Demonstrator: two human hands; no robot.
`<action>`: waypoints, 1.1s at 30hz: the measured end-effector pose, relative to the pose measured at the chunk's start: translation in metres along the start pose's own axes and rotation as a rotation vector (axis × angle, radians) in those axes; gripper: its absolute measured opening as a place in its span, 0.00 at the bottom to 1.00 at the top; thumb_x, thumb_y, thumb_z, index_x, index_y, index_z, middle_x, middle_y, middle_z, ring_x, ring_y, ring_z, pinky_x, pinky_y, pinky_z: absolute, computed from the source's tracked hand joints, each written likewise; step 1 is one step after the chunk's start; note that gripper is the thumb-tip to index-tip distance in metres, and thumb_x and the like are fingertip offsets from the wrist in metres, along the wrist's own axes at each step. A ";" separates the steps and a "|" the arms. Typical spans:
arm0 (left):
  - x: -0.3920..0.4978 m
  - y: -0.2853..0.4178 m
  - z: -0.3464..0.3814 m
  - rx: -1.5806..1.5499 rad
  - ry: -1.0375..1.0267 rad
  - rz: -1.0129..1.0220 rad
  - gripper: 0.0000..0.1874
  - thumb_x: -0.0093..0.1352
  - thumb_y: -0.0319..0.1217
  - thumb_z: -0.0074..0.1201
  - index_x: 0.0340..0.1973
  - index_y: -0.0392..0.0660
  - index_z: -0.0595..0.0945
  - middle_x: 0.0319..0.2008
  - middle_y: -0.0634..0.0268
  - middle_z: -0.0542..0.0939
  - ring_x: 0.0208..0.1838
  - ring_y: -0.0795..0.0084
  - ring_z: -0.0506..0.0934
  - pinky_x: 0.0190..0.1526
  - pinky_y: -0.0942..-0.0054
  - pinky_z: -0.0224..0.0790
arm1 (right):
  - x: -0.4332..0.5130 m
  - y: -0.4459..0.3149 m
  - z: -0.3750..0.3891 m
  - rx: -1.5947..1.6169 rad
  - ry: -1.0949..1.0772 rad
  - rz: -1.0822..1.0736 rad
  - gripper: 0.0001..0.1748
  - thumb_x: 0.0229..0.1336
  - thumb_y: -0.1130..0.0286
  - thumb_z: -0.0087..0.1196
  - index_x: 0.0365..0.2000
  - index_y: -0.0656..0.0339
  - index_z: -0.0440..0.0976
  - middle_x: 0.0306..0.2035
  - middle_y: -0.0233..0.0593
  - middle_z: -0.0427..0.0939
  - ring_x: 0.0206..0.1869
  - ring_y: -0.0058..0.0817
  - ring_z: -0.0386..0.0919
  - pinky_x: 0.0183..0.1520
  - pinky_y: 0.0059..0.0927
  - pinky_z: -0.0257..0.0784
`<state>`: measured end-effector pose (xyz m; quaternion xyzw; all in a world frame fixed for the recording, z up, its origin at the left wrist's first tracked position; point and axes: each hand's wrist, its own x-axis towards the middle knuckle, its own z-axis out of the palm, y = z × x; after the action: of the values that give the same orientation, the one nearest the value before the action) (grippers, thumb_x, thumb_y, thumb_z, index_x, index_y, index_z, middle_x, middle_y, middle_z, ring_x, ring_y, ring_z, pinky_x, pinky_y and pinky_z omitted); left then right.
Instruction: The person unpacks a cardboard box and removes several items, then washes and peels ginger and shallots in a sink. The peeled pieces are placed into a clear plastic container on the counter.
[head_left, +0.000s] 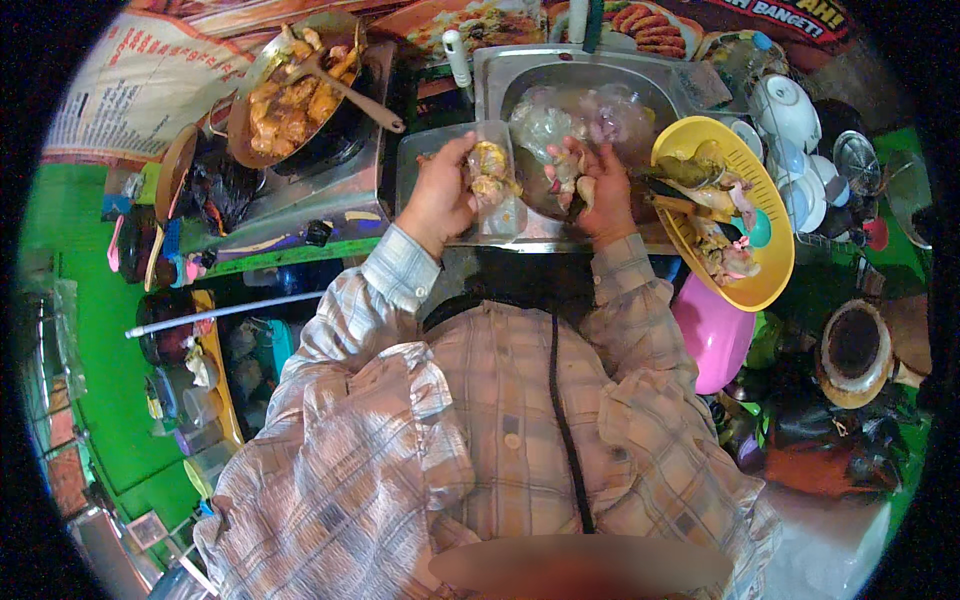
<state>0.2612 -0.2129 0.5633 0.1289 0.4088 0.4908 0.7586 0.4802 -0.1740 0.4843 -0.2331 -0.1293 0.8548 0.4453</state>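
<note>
My left hand (444, 187) is over a clear plastic container (420, 154) at the left side of a steel sink (495, 75). Its fingers curl around wet, yellowish meat pieces (491, 174); the container wall partly blurs the grip. Above the basin, my right hand (606, 191) holds pale, slippery meat pieces (568, 174) in its bent fingers. Clear plastic bags (544, 124) lie in the cloudy water beyond both hands. To the right, a yellow plastic basket (776, 262) holds raw poultry pieces (697, 165) and a small teal item (752, 227).
A pan (244, 142) of orange-brown cooked pieces with a wooden spatula (360, 101) sits on the stove at left. White bowls (784, 105) fill a wire rack at right. A pink basin (716, 334) stands below the basket. A pale rod (225, 313) crosses below the counter.
</note>
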 end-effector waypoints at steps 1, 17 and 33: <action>-0.008 0.002 -0.002 -0.023 0.031 0.006 0.14 0.71 0.39 0.42 0.39 0.42 0.74 0.32 0.61 0.79 0.32 0.65 0.78 0.34 0.65 0.76 | -0.004 -0.003 0.006 0.033 -0.135 0.017 0.31 0.64 0.43 0.31 0.48 0.57 0.71 0.52 0.45 0.72 0.42 0.36 0.76 0.32 0.28 0.73; -0.163 0.023 -0.102 -0.146 0.327 0.288 0.17 0.69 0.43 0.45 0.38 0.41 0.76 0.34 0.59 0.80 0.35 0.61 0.79 0.38 0.63 0.74 | 0.002 0.011 0.110 -0.454 -0.018 0.181 0.19 0.59 0.64 0.44 0.49 0.62 0.67 0.38 0.40 0.78 0.29 0.23 0.75 0.16 0.16 0.65; -0.246 0.013 -0.225 -0.035 0.127 0.336 0.26 0.71 0.44 0.42 0.59 0.41 0.68 0.47 0.60 0.76 0.44 0.67 0.78 0.48 0.70 0.72 | 0.000 0.224 0.249 -0.508 -0.511 0.860 0.35 0.63 0.40 0.32 0.51 0.61 0.67 0.39 0.41 0.78 0.27 0.23 0.76 0.15 0.19 0.63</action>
<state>0.0396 -0.4622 0.5502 0.1509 0.4198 0.6247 0.6409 0.1951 -0.3050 0.6015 -0.1503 -0.3283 0.9307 -0.0590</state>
